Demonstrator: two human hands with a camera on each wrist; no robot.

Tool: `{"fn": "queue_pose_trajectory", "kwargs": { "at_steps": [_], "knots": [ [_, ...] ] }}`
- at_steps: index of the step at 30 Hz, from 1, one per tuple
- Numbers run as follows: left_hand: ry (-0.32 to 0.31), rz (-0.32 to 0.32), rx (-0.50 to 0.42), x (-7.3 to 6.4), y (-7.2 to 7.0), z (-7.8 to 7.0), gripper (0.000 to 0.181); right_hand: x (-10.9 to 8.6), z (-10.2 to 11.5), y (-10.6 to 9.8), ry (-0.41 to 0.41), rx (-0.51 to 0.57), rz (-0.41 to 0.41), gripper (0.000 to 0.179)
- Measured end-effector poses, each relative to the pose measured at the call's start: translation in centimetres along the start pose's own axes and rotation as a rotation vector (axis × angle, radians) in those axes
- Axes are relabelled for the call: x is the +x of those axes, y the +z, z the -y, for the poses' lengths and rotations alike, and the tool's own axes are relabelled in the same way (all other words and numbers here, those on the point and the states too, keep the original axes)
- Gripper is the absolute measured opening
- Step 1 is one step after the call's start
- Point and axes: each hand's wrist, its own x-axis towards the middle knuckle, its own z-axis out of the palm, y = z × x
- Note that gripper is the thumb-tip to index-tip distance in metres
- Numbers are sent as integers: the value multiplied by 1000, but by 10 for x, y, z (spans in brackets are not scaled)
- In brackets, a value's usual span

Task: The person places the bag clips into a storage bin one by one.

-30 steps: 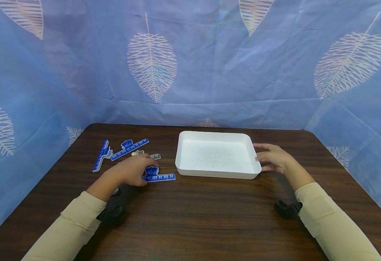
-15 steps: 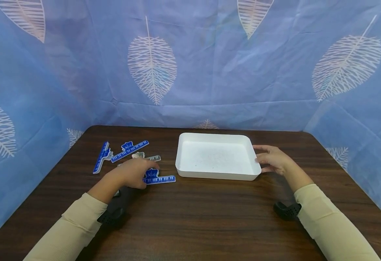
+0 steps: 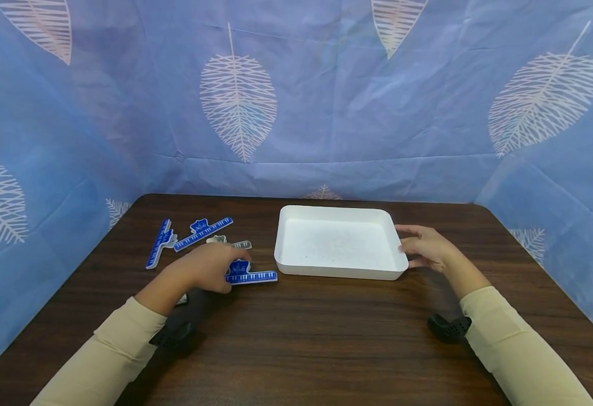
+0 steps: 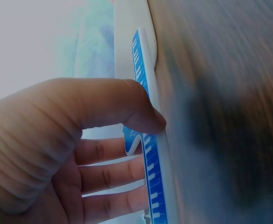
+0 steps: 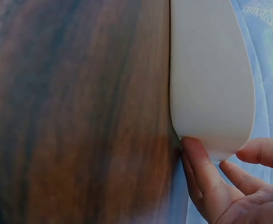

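Note:
My left hand (image 3: 206, 270) pinches a blue music-book clip (image 3: 258, 277) with a piano-key pattern, left of the white tray. In the left wrist view the thumb lies across the front of the clip's long strip (image 4: 153, 172), and the other fingers reach behind it. The fingers hide the clip's left end in the head view. At the tray's right end, my right hand (image 3: 428, 249) touches the wall with extended fingers. The right wrist view has these fingertips against the rounded corner of the white tray (image 5: 211, 70). Nothing lies inside the tray (image 3: 337, 270).
Two more blue clips, one upright at the left (image 3: 159, 243) and one slanted (image 3: 202, 232), lie behind the left hand. A whitish clip (image 3: 243, 245) is partly covered by that hand. Another pale piece (image 3: 182, 300) shows by the left wrist. A leaf-patterned blue cloth (image 3: 296, 113) surrounds the dark table (image 3: 306, 338).
The blue clip in my left hand has shifted slightly to the right, towards the tray. My right hand keeps its place at the tray's end.

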Motion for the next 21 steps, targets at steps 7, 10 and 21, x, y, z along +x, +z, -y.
{"fn": "queue_pose_trajectory", "kwargs": {
  "at_steps": [7,10,21],
  "knots": [
    [29,-24,0,0,-5,-8,56,0,-1,1,-9,-8,-7,73],
    [49,-30,4,1,-7,-13,56,0,-1,1,-13,-6,-9,73],
    [91,-67,18,4,-17,-30,59,-2,-1,3,-23,-6,-17,72]
  ]
}}
